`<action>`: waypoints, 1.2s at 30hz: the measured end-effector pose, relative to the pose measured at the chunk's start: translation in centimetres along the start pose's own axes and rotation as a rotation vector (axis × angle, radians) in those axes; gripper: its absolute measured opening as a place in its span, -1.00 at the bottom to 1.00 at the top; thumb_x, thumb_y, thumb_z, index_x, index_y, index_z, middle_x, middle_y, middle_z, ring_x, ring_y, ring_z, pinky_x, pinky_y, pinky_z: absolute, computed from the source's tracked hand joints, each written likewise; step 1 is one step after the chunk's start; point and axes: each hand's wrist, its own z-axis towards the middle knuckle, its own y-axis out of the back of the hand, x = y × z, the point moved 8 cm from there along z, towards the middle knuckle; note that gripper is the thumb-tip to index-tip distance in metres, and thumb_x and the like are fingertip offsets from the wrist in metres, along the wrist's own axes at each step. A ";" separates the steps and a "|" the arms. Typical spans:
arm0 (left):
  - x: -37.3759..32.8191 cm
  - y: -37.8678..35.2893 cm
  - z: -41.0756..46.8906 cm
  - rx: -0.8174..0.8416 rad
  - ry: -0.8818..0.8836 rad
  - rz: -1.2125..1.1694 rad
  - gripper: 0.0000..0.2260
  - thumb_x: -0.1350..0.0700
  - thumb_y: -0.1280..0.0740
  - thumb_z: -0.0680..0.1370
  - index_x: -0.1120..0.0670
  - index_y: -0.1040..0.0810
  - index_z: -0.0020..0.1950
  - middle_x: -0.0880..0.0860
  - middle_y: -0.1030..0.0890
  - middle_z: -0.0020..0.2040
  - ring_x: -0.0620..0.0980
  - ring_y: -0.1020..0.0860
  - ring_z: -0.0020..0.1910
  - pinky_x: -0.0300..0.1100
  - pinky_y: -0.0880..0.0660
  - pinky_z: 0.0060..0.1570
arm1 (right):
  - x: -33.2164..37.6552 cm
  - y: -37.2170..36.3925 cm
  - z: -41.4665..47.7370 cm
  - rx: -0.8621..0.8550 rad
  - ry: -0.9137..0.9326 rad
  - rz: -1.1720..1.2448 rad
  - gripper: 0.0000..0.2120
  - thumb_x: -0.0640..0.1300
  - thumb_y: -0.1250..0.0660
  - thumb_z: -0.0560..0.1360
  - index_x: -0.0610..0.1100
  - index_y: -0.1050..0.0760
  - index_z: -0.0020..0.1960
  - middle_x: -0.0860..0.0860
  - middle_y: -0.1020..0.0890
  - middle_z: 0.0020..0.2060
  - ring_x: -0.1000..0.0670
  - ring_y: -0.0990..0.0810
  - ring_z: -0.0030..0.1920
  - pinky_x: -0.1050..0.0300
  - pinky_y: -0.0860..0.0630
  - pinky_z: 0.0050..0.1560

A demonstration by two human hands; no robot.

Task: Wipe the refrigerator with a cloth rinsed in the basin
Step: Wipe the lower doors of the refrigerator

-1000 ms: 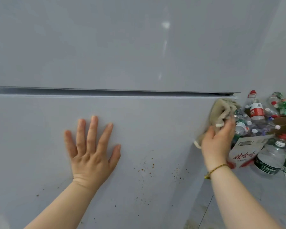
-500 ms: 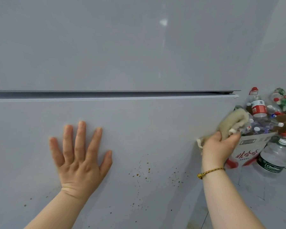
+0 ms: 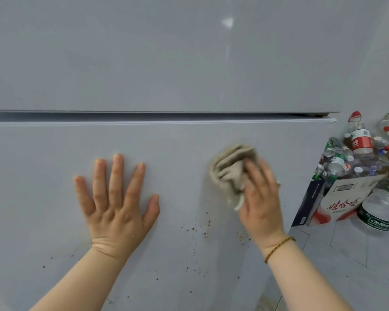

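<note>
Two glossy pale-grey refrigerator doors (image 3: 166,63) fill the view. The left hand (image 3: 115,203) lies flat on the lower door, fingers spread. To its right, the right hand (image 3: 261,198) grips a crumpled beige cloth (image 3: 229,169) with close-set fingers, pressing it against the door above brown specks (image 3: 206,227).

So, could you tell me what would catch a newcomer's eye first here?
Two bare hands meet the refrigerator door: the left hand lies flat, spread wide, the right hand holds a bunched cloth against it. Brown specks dot the door below the cloth, and a cardboard box of plastic bottles sits at right.
</note>
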 end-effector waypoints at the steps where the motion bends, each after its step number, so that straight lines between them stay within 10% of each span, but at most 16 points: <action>1: 0.1 0.0 0.0 0.004 0.002 0.000 -0.55 -0.08 -0.11 0.54 0.03 -0.18 0.38 0.09 0.03 0.51 -0.01 0.12 0.50 0.03 0.17 0.44 | -1.2 0.6 0.4 -0.062 -0.131 0.035 -0.58 -0.28 -0.12 0.49 -0.12 -0.19 0.33 -0.14 -0.29 0.27 -0.10 -0.15 0.41 0.21 -0.01 0.47; 5: 0.1 0.1 0.0 0.015 0.001 -0.014 -0.47 -0.09 -0.10 0.54 -0.04 -0.06 0.48 0.03 0.07 0.53 -0.03 0.12 0.50 0.01 0.18 0.45 | -0.1 -0.1 -1.6 -0.190 -0.450 0.124 -0.63 -0.31 -0.07 0.44 -0.27 -0.25 0.25 -0.16 -0.25 0.30 -0.23 -0.17 0.35 0.21 0.03 0.47; 11: 0.6 0.8 0.4 0.100 0.011 -0.103 -0.55 -0.03 -0.09 0.56 -0.07 -0.10 0.45 -0.08 0.11 0.53 -0.09 0.14 0.50 -0.05 0.20 0.45 | 9.2 -5.1 -8.9 0.262 0.249 0.003 -0.69 -0.24 0.14 0.63 -0.11 -0.30 0.23 -0.04 -0.32 0.29 -0.08 0.11 0.51 -0.06 -0.04 0.42; 15: 1.8 2.4 0.3 0.204 0.054 -0.317 -0.66 0.00 0.01 0.61 0.01 -0.16 0.37 0.14 -0.20 0.38 -0.17 0.10 0.49 -0.13 0.12 0.45 | 6.6 -3.1 -4.1 0.191 0.210 0.031 -0.70 -0.27 0.11 0.62 -0.15 -0.31 0.24 -0.06 -0.34 0.26 0.00 0.08 0.51 0.00 -0.06 0.44; 21: 8.1 5.3 -3.5 0.277 0.443 -0.273 -0.57 -0.04 -0.03 0.58 0.18 -0.16 0.37 0.22 -0.09 0.40 -0.16 0.13 0.48 -0.28 0.20 0.41 | 5.5 -1.3 0.2 -0.092 -0.226 0.094 -0.69 -0.20 0.15 0.60 -0.24 -0.28 0.21 -0.13 -0.26 0.33 -0.22 -0.15 0.38 0.07 -0.04 0.44; 25: 12.9 6.8 -5.9 0.277 0.885 -0.218 -0.43 0.13 -0.13 0.49 0.29 -0.08 0.45 0.30 -0.05 0.48 0.03 0.10 0.46 -0.24 0.24 0.39 | 11.2 -5.0 -5.3 0.056 -0.028 0.050 -0.70 -0.22 0.14 0.61 -0.21 -0.30 0.19 -0.05 -0.09 0.47 -0.08 0.06 0.50 0.03 0.02 0.47; 30: 15.1 6.2 -8.2 0.430 1.162 -0.328 -0.50 0.27 -0.12 0.58 0.19 -0.01 0.49 0.12 -0.06 0.51 0.04 0.00 0.50 -0.02 0.09 0.46 | 12.8 -5.9 -6.7 0.244 0.262 0.021 -0.68 -0.25 0.13 0.61 -0.13 -0.34 0.20 -0.04 -0.34 0.26 -0.02 0.07 0.51 0.01 -0.04 0.45; 36: 15.9 6.6 -9.0 0.422 1.293 -0.544 -0.51 0.27 -0.09 0.59 0.04 -0.04 0.49 -0.01 -0.15 0.48 -0.04 -0.11 0.46 -0.17 -0.04 0.38 | 13.6 -4.1 1.5 -0.047 0.018 0.142 -0.71 -0.25 0.10 0.60 -0.20 -0.33 0.20 -0.11 -0.36 0.24 -0.01 -0.09 0.46 0.07 -0.09 0.45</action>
